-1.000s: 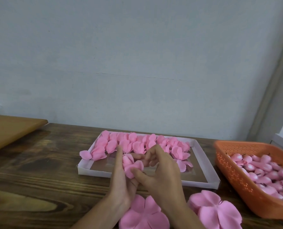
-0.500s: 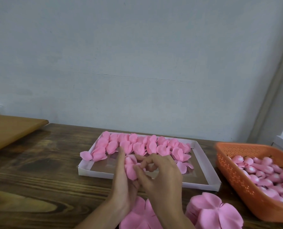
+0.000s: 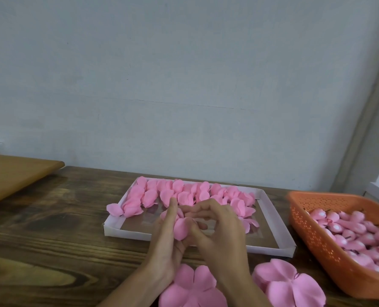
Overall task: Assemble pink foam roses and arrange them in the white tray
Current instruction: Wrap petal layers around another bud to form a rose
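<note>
Both hands meet over the front edge of the white tray (image 3: pixel 126 233), around one pink foam rose (image 3: pixel 180 228). My left hand (image 3: pixel 165 244) cups the rose from the left with its fingers raised along it. My right hand (image 3: pixel 219 231) pinches the rose's petals from the right with thumb and curled fingers. Several finished pink roses (image 3: pixel 184 194) lie in rows along the tray's back half; one hangs over its left rim. The tray's front half shows bare bottom.
An orange perforated basket (image 3: pixel 312 235) with several pink rose buds stands at the right. Two stacks of flat pink petal pieces (image 3: pixel 288 284) lie at the front edge, one (image 3: pixel 193 286) under my wrists. A lighter wooden board (image 3: pixel 11 176) sits at the far left.
The hands have stayed over the tray's front edge. My right fingers have shifted on the rose, pressing the petal closer round it. The view has dipped slightly.
</note>
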The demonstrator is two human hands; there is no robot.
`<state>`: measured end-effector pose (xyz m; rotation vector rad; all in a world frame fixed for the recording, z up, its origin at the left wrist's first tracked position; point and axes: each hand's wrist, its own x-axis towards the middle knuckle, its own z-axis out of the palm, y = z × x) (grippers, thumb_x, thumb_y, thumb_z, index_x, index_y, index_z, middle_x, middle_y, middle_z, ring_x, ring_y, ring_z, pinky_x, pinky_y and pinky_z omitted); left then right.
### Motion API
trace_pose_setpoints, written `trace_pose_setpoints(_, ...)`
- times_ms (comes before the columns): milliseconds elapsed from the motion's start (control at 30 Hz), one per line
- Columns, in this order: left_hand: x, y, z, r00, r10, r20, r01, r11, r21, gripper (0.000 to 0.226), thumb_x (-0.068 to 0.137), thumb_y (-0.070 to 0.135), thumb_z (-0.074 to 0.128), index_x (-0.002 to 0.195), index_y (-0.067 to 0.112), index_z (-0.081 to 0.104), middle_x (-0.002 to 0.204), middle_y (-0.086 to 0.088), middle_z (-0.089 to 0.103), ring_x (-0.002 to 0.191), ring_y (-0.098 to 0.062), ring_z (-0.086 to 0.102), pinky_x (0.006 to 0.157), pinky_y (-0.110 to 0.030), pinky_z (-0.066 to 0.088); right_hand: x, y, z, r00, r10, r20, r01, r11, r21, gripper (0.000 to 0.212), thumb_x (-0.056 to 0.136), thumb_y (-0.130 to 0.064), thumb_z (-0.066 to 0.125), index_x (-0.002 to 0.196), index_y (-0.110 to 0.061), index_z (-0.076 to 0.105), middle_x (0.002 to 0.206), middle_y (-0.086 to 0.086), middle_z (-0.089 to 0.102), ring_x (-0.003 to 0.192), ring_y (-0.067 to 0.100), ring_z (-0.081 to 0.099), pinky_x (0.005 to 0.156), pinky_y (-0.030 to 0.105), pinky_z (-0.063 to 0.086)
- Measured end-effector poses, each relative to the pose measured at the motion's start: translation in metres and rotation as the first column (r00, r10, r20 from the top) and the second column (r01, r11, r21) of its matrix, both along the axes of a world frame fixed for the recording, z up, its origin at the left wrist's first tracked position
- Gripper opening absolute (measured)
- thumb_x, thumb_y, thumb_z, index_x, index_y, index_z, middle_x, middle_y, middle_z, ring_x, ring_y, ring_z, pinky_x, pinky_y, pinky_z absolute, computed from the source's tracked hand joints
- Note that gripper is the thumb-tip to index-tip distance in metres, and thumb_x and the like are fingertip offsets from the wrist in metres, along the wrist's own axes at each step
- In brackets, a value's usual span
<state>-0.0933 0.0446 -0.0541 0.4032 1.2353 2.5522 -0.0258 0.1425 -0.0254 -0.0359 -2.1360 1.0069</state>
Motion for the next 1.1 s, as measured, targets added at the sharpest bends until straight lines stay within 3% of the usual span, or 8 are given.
trace_pose_setpoints(67, -0.001, 0.0, 0.0, 1.0, 0.005, -0.01, -0.005, 1.0, -0.016, 0.053, 0.083, 0.059, 0.069, 0.092, 0.007, 0.063, 0.091, -0.026, 0.075, 0.072, -0.031, 0.076, 0.056, -0.035, 0.062, -0.001, 0.003, 0.001, 1.0, -0.002, 0.026, 0.002, 1.0, -0.005, 0.023, 0.077, -0.02, 0.079, 0.088, -0.038, 0.069, 0.09, -0.031, 0.071, 0.095, 0.002, 0.066, 0.076, 0.027, 0.055)
trace_pose_setpoints(233, -0.002, 0.0, -0.002, 0.999, -0.032, -0.043, 0.031, 0.999, -0.026, 0.076, 0.089, 0.065, 0.068, 0.097, -0.009, 0.055, 0.117, -0.03, 0.073, 0.105, -0.046, 0.074, 0.073, -0.047, 0.065, 0.0, 0.007, 0.005, 0.999, -0.035, 0.038, 0.032, 0.995, 0.092, 0.018, 0.074, -0.035, 0.079, 0.089, -0.039, 0.069, 0.082, -0.028, 0.069, 0.088, 0.0, 0.064, 0.071, 0.015, 0.048)
trace_pose_setpoints(367, -0.001, 0.0, 0.001, 0.999, -0.002, -0.05, -0.002, 0.998, -0.067, 0.063, 0.066, 0.076, 0.084, 0.072, 0.017, 0.065, 0.091, -0.026, 0.074, 0.088, -0.04, 0.077, 0.066, -0.039, 0.065, -0.001, 0.004, 0.003, 0.998, -0.063, -0.014, 0.064, 0.991, 0.117, 0.02, 0.069, -0.04, 0.077, 0.085, -0.036, 0.066, 0.087, -0.029, 0.067, 0.089, 0.002, 0.062, 0.069, 0.018, 0.049)
trace_pose_setpoints(633, 0.002, 0.0, -0.002, 0.999, -0.026, -0.019, 0.025, 0.999, -0.026, 0.07, 0.058, 0.079, 0.086, 0.085, 0.016, 0.072, 0.086, -0.021, 0.071, 0.078, -0.029, 0.073, 0.065, -0.035, 0.062, -0.005, 0.0, -0.003, 0.998, -0.062, -0.026, 0.066, 0.983, 0.17, 0.016, 0.07, -0.047, 0.068, 0.082, -0.037, 0.069, 0.08, -0.026, 0.068, 0.089, 0.004, 0.053, 0.066, 0.028, 0.051)
trace_pose_setpoints(800, 0.001, -0.003, 0.0, 0.975, -0.155, -0.156, 0.153, 0.988, -0.026, 0.043, 0.079, 0.041, 0.084, 0.105, 0.007, 0.078, 0.107, -0.024, 0.075, 0.098, -0.032, 0.075, 0.079, -0.039, 0.062, -0.002, 0.005, 0.003, 0.994, -0.106, -0.011, 0.106, 0.981, 0.161, 0.015, 0.078, -0.052, 0.064, 0.084, -0.042, 0.074, 0.081, -0.036, 0.066, 0.086, 0.0, 0.054, 0.064, 0.014, 0.045)
trace_pose_setpoints(900, -0.002, -0.005, -0.002, 0.953, -0.208, -0.22, 0.211, 0.977, -0.009, 0.025, 0.081, 0.023, 0.072, 0.099, 0.007, 0.078, 0.11, -0.025, 0.074, 0.106, -0.037, 0.073, 0.08, -0.041, 0.061, 0.001, 0.01, 0.009, 0.996, -0.091, 0.007, 0.089, 0.989, 0.116, 0.01, 0.082, -0.053, 0.074, 0.075, -0.047, 0.07, 0.08, -0.037, 0.067, 0.085, -0.001, 0.058, 0.067, 0.008, 0.042)
trace_pose_setpoints(1000, -0.007, -0.005, -0.005, 0.939, -0.237, -0.247, 0.241, 0.97, -0.015, 0.033, 0.074, 0.008, 0.064, 0.103, -0.006, 0.07, 0.118, -0.035, 0.069, 0.108, -0.041, 0.071, 0.078, -0.042, 0.06, 0.002, 0.013, 0.015, 0.997, -0.039, 0.063, 0.034, 0.997, 0.076, 0.007, 0.078, -0.053, 0.068, 0.07, -0.054, 0.066, 0.077, -0.035, 0.069, 0.086, 0.001, 0.065, 0.07, 0.009, 0.043)
trace_pose_setpoints(1100, -0.009, -0.005, -0.007, 0.926, -0.254, -0.28, 0.248, 0.967, -0.055, 0.037, 0.073, -0.001, 0.056, 0.107, -0.004, 0.071, 0.118, -0.036, 0.069, 0.11, -0.042, 0.07, 0.08, -0.043, 0.06, 0.002, 0.016, 0.016, 0.997, 0.026, 0.077, -0.025, 1.0, -0.005, 0.018, 0.079, -0.029, 0.078, 0.073, -0.045, 0.072, 0.074, -0.031, 0.071, 0.079, -0.003, 0.069, 0.068, 0.006, 0.044)
